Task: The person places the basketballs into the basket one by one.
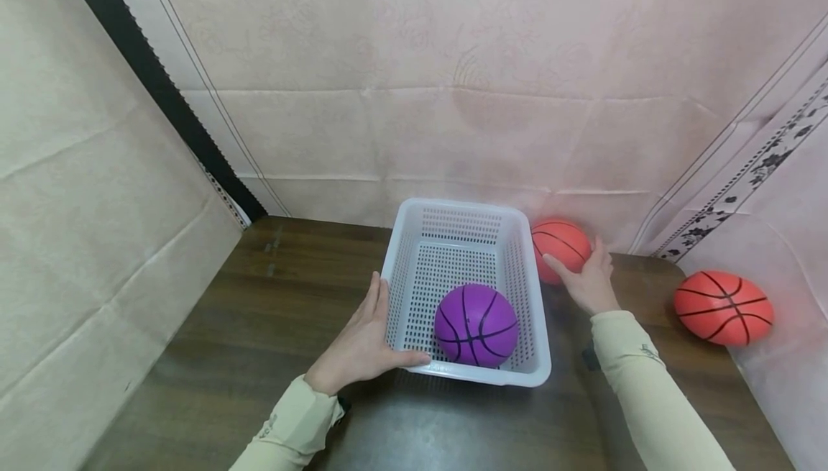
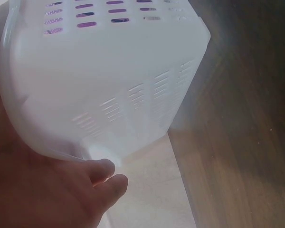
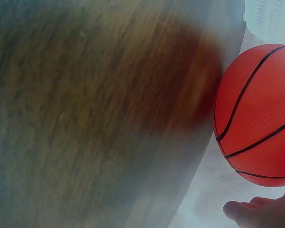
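Note:
In the head view my left hand [image 1: 362, 338] rests against the near left corner of a white perforated plastic basket [image 1: 404, 248]. Its fingers lie straight along the left side, and the thumb stretches along the front rim. The left wrist view shows the basket's slotted outer wall [image 2: 114, 61] above two fingertips [image 2: 111, 187]. Inside the basket sits a purple ball [image 1: 476, 325] with black basketball lines. My right hand [image 1: 589, 280] is spread at the right of a red ball [image 1: 559, 244], which stands beside the basket's far right side. A gap separates fingertips and ball in the right wrist view.
A second red ball [image 1: 723, 308] lies at the right end of the dark wooden table [image 1: 259, 356], by the cloth side wall. Pale cloth hangings [image 1: 414, 133] close off the back and both sides.

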`<control>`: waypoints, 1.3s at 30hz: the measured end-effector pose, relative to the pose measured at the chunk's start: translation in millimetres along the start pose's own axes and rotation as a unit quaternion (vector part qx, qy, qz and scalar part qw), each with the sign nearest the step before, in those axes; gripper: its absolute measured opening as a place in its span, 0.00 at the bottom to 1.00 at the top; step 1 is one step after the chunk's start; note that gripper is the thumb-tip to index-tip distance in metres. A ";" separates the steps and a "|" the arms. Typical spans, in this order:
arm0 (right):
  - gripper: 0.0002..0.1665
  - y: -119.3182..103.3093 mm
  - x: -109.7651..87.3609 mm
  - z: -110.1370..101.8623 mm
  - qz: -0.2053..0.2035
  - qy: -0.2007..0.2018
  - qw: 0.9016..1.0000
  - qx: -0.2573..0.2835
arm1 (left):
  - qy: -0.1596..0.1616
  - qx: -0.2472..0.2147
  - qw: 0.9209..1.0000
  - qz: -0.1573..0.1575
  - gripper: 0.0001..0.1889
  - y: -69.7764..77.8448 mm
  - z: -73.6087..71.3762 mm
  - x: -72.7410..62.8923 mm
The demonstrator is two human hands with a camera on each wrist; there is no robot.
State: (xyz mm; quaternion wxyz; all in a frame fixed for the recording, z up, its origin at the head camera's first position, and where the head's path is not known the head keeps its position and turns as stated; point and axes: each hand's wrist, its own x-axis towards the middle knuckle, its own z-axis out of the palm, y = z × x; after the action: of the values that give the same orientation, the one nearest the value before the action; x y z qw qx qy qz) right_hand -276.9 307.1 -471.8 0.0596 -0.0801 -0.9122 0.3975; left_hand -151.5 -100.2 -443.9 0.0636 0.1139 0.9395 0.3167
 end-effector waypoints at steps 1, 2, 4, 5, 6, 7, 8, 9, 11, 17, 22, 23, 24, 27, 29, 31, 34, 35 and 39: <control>0.74 -0.6 0.3 0.0 -0.001 -0.001 1.000 0.001 | 0.002 0.000 1.000 0.002 0.74 0.0 -0.1 -0.2; 0.74 -1.3 0.4 0.0 -0.001 -0.002 1.000 0.002 | 0.003 0.002 1.000 0.003 0.75 0.0 -0.1 -0.3; 0.74 -1.8 1.0 -0.1 -0.003 -0.005 1.000 0.002 | 0.004 0.004 1.000 0.003 0.75 0.2 -0.3 -0.7; 0.74 -2.0 1.3 -0.1 -0.004 -0.007 1.000 0.003 | 0.005 0.003 1.000 0.004 0.75 0.3 -0.3 -0.8; 0.74 -2.5 1.2 -0.1 -0.004 -0.009 1.000 0.004 | 0.006 0.003 1.000 0.005 0.75 0.2 -0.2 -0.8; 0.74 -2.9 1.1 -0.1 -0.003 -0.011 1.000 0.005 | 0.007 0.003 1.000 0.006 0.75 0.1 -0.1 -0.8; 0.74 -3.0 1.0 -0.1 -0.004 -0.012 1.000 0.006 | 0.006 0.003 1.000 0.006 0.75 0.0 -0.2 -0.8; 0.74 -3.1 1.3 -0.1 -0.005 -0.013 1.000 0.005 | 0.006 0.001 1.000 0.006 0.74 0.0 -0.2 -0.9; 0.73 -3.6 1.3 -0.7 -0.006 -0.016 1.000 0.005 | 0.007 -0.002 1.000 0.009 0.74 0.0 -0.3 -0.9; 0.74 -3.8 4.3 -1.9 0.000 -0.028 1.000 0.008 | 0.006 -0.004 1.000 0.008 0.75 0.3 -1.0 -1.5; 0.73 -4.4 5.8 -3.0 -0.007 -0.031 0.999 0.013 | 0.008 -0.004 1.000 0.011 0.74 0.8 -1.2 -1.8; 0.72 -4.8 5.4 -3.3 -0.011 -0.031 0.999 0.015 | 0.008 -0.004 1.000 0.012 0.74 0.7 -1.2 -1.7; 0.72 -5.0 5.4 -3.4 -0.014 -0.030 0.999 0.016 | 0.010 -0.004 1.000 0.013 0.74 0.9 -1.2 -1.7; 0.70 -5.1 4.9 -3.6 -0.022 -0.028 0.999 0.018 | 0.010 -0.005 1.000 0.014 0.74 0.7 -1.3 -1.6; 0.70 -5.2 5.0 -3.7 -0.023 -0.025 0.999 0.019 | 0.010 -0.006 1.000 0.013 0.74 1.3 -1.8 -1.9; 0.69 -4.8 5.1 -3.4 -0.023 -0.022 0.999 0.022 | 0.009 -0.006 1.000 0.012 0.74 1.7 -2.2 -2.1; 0.68 -4.5 4.5 -3.0 -0.021 -0.014 0.999 0.033 | 0.009 -0.004 1.000 0.010 0.75 2.4 -2.6 -2.2; 0.68 -4.1 4.3 -2.9 -0.019 -0.011 0.999 0.037 | 0.009 -0.002 1.000 0.009 0.75 2.6 -2.6 -2.1; 0.67 -3.5 1.6 -3.5 -0.010 0.000 0.999 0.047 | 0.008 -0.001 1.000 0.008 0.75 3.4 -2.2 -2.2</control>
State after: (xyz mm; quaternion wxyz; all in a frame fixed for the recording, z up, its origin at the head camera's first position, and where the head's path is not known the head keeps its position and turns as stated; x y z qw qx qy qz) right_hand -278.2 307.6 -466.8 0.0669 -0.0681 -0.8934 0.4391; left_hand -149.3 -99.4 -439.9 0.0537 0.1192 0.9387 0.3190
